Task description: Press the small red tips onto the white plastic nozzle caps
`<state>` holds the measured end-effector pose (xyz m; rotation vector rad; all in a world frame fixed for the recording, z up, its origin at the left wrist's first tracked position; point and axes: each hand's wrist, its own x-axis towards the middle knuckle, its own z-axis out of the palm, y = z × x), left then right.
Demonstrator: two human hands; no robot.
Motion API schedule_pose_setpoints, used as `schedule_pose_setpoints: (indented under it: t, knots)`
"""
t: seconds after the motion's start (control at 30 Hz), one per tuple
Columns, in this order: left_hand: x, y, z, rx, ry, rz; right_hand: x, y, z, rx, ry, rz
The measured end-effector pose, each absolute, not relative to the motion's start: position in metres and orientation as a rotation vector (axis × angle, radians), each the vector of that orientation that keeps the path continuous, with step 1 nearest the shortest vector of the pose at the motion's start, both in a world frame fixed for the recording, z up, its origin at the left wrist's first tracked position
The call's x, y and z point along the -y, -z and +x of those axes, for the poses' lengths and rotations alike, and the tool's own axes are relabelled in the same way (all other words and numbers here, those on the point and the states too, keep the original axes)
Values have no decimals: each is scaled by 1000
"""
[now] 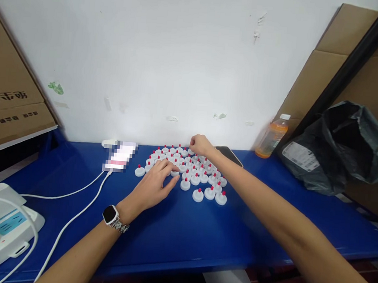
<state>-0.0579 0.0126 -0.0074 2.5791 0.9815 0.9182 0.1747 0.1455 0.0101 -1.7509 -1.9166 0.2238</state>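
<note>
Many small round white caps with red tips (198,195) stand in a cluster on the blue table (168,236). My left hand (156,180) reaches over the cluster's left front, its thumb and fingers apart around one white cap (174,173); whether they touch it I cannot tell. At the back of the cluster, by the wall, my right hand (201,145) is closed in a pinch over another cap (191,151), whose red tip is hidden by the fingers. My right forearm passes over the cluster's right side.
A phone (119,157) with white cables lies left, near a white power strip (12,228). Behind my right wrist is a dark flat device (229,155). An orange drink bottle (272,137) and a grey plastic bag (326,148) stand right. Cardboard boxes (13,84) flank the table.
</note>
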Motion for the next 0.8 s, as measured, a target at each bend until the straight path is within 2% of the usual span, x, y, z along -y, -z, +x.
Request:
schedule_pose_setpoints:
  t: [0.2,0.57,0.8]
  knots:
    - [-14,7,-60,-982,-933,2564,-148,-5,157,1993,-355,-1733]
    - [-27,-3,-40,-964,-941,2641,-131,-10,217,1822,-105,-1935]
    - [-35,-2,-12,-996,-1016,2609,-128,-2,214,1913,-137,-1893]
